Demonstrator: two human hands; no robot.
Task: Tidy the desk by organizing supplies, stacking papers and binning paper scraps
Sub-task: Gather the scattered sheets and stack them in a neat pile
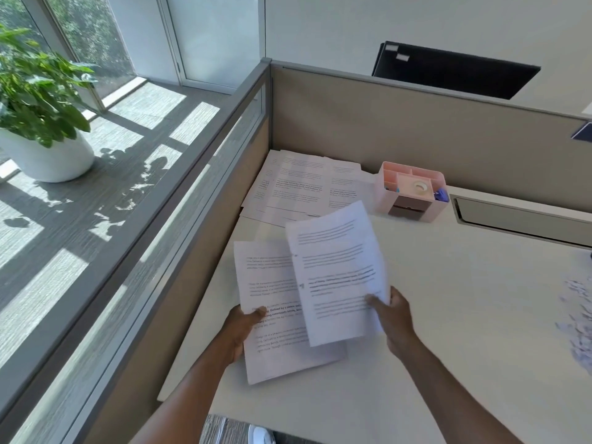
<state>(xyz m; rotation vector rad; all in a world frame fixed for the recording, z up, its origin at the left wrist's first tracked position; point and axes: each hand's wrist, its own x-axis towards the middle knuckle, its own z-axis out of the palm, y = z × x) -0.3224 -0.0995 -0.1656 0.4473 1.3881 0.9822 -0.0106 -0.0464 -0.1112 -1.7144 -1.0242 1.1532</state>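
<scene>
Sunlit grey carpet and tall windows lie beyond the beige, grey-framed cubicle partition point(400, 123) that wraps the far and left edges of a white laminate desk point(448, 331). On the floor outside the partition stands a leafy green plant in a round white pot point(48, 149). Above the far partition shows the back of a black monitor point(455, 73). In the desk's far left corner lies a loose spread of printed white sheets point(301, 184), overlapping and askew. Near the left edge, closer to the person, the left hand point(242, 331) grips a printed white page point(275, 354) at its left side, thumb on top. The right hand point(395, 315) pinches a second printed sheet point(336, 270), thumb over its face, and this sheet overlaps the first. Against the far edge sits a pink plastic desk organiser point(413, 193) holding a roll of clear tape point(419, 187). Blurred white paper scraps point(579, 318) lie at the right edge.
</scene>
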